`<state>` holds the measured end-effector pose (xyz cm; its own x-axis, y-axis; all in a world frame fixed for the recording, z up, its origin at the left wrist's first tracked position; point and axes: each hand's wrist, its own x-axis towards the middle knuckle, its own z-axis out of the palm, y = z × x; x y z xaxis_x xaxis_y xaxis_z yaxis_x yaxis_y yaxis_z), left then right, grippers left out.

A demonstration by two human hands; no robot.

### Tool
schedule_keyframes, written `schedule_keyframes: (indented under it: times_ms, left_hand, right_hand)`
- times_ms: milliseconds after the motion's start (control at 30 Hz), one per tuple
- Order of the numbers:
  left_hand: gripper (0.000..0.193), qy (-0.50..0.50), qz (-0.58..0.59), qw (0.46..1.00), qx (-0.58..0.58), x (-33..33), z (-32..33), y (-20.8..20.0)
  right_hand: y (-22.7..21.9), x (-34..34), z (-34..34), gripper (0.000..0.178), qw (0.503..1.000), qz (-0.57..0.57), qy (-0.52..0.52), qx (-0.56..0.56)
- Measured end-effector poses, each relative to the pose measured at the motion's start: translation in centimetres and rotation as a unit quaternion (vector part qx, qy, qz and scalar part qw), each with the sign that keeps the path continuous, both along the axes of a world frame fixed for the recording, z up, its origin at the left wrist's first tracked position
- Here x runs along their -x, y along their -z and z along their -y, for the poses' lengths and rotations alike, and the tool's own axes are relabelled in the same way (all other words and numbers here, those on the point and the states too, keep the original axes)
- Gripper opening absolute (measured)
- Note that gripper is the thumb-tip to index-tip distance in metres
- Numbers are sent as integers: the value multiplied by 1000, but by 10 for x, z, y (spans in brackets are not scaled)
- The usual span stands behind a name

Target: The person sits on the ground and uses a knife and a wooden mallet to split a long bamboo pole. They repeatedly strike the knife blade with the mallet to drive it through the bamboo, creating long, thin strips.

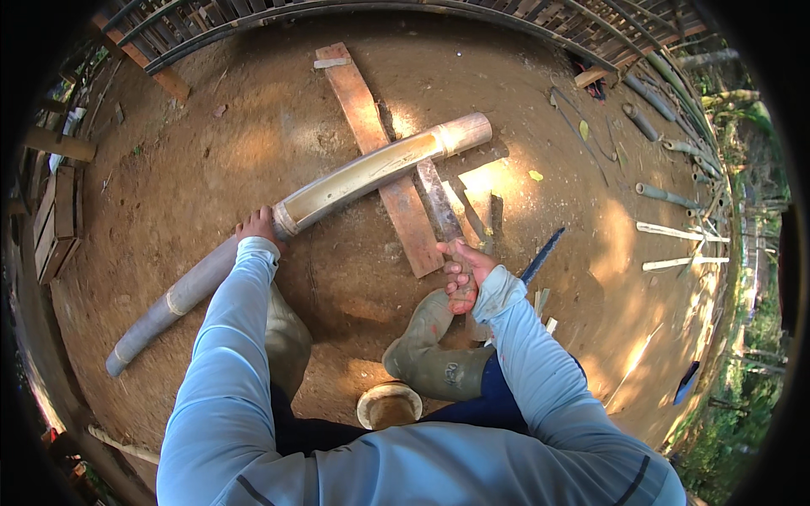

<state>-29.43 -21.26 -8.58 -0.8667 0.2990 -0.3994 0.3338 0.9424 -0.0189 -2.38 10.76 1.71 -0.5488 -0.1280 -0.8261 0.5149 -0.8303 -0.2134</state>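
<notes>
A long bamboo pole (pixel 205 274) lies slantwise before me, from the lower left to the upper middle. Along its far half a strip of wall is cut away, which bares the pale hollow inside. My left hand (pixel 257 226) is closed over the pole just left of that opening. In my right hand (pixel 466 274) is a machete, gripped by its handle. The stained, broad machete blade (pixel 439 198) points away from me, its tip at the near side of the pole. Beneath the pole, crossing it, a reddish wooden plank (pixel 359 105) rests on the ground.
Pale split pieces (pixel 478 207) lie right of the blade. A dark, narrow blade-like thing (pixel 542 255) sticks out beyond my right wrist. Between my boots (pixel 434 350) is a round, pale-rimmed object (pixel 390 405). Bamboo lengths (pixel 666 196) lie at the right; a slatted fence (pixel 253 21) stands at the back.
</notes>
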Motion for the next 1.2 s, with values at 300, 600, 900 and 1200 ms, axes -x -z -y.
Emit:
schedule_keyframes:
  times_ms: [300, 600, 900, 1200]
  left_hand:
    - [88, -53, 102, 993, 35, 10, -15, -26]
    - [91, -9, 154, 988, 27, 27, -13, -14]
    - [101, 12, 160, 987, 0, 32, -7, -9]
    - [101, 19, 178, 984, -17, 36, -7, -6]
  right_hand:
    - [-60, -1, -50, 37, 992, -71, 39, -99]
    - [-76, -8, -59, 42, 983, -9, 85, -161]
    - [-83, 7, -74, 44, 988, 6, 87, -126]
    - [-91, 23, -71, 36, 991, -36, 65, -115]
